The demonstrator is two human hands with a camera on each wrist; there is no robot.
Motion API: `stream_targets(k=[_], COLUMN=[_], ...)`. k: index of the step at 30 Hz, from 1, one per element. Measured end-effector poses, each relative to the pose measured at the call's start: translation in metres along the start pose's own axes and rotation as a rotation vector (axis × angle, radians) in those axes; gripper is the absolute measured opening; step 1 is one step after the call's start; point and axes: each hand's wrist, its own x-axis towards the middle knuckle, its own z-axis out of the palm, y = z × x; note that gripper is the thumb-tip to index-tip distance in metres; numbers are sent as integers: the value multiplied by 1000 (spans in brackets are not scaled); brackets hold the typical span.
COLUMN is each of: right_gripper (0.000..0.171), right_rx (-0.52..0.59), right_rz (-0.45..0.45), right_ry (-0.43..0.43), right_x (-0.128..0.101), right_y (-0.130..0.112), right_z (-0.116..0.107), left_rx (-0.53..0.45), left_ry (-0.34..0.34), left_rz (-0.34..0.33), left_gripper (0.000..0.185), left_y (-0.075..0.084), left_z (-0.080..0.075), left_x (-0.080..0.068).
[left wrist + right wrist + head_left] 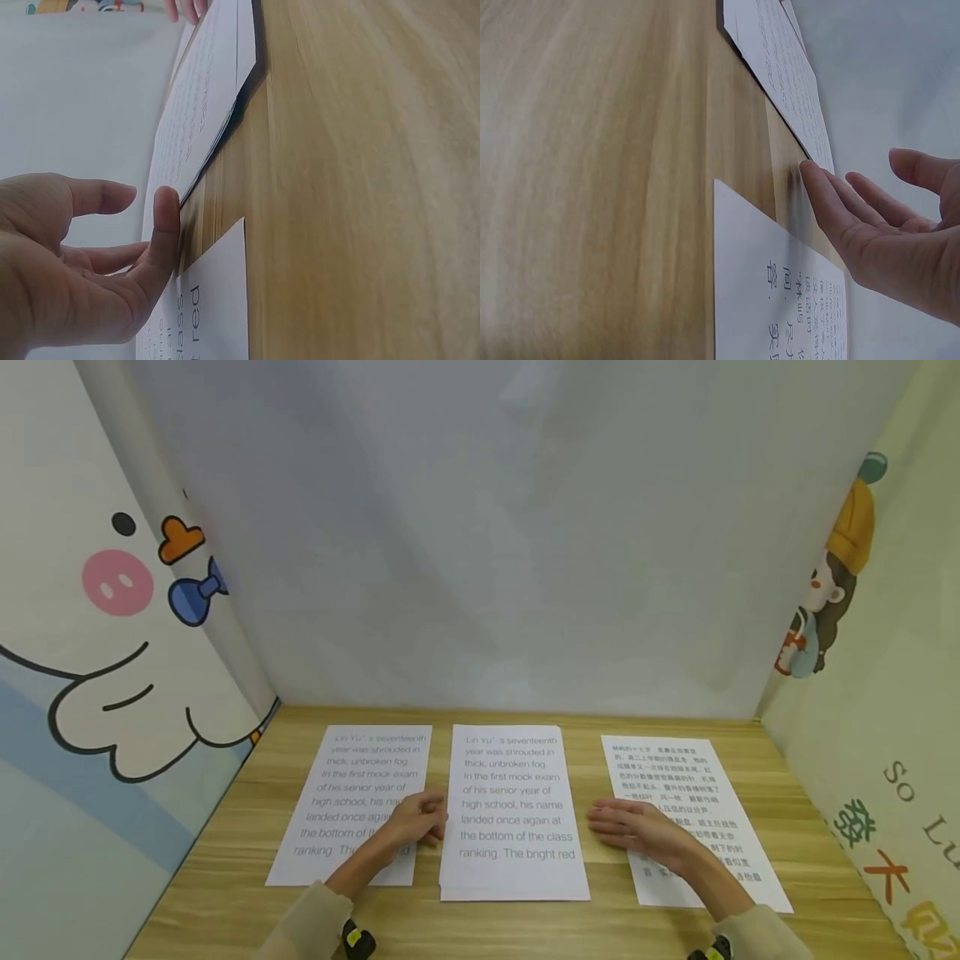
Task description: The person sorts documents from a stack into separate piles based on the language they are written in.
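Three printed sheets lie flat in a row on the wooden worktop [810, 793], set towards its back edge and each apart from the next. The left hand [415, 823] rests on the right-hand margin of the left sheet [337, 810], its fingers reaching to the gap beside the middle stack [512, 810]; the left wrist view shows the fingers loosely extended with a fingertip [166, 202] at the near edge of that stack, gripping nothing. The right hand [637, 827] lies flat and relaxed with its palm on the left margin of the right sheet [701, 777], which carries Chinese text, and its fingertips [814, 174] point across the bare wood at the middle stack's right edge, also grasping nothing. The middle one looks like more than one page, since a second edge peeps out at its lower left corner. The work in hand seems to be gathering or squaring that stack from both sides. To do it well, the fingers should meet the two long edges at matching height and press inwards evenly, keeping the pages flat on the wood so none buckles or slides under a neighbour. Light pressure is safer, as thin paper will bow and skew if one side leads.
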Motion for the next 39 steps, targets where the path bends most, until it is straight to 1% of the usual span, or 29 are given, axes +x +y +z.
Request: stream_targets(k=[2, 9, 14, 18, 24, 29, 32, 39], right_gripper=[64, 66, 67, 66, 64, 67, 69, 68], right_rx=[-1, 10, 5, -4, -7, -24, -31, -38], right_rz=[3, 19, 11, -1, -6, 0, 6, 6], right_ry=[0, -24, -49, -54, -41, 14, 28, 11], right_x=[3, 7, 5, 2, 1, 2, 1, -3], right_y=[1, 1, 0, -2, -3, -2, -2, -1], right_z=[3, 9, 9, 7, 6, 6, 5, 3], left_rx=[6, 20, 30, 26, -14, -33, -34, -50], left_ry=[-7, -16, -9, -3, 3, -9, -14, -11], left_rz=[6, -3, -12, -13, -15, -23, -33, -51], left_gripper=[55, 52, 53, 54, 50, 48, 48, 45], left_y=[1, 5, 7, 9, 12, 12, 12, 13], left_z=[1, 5, 6, 7, 9, 13, 15, 17], left_x=[1, 2, 2, 2, 3, 4, 4, 4])
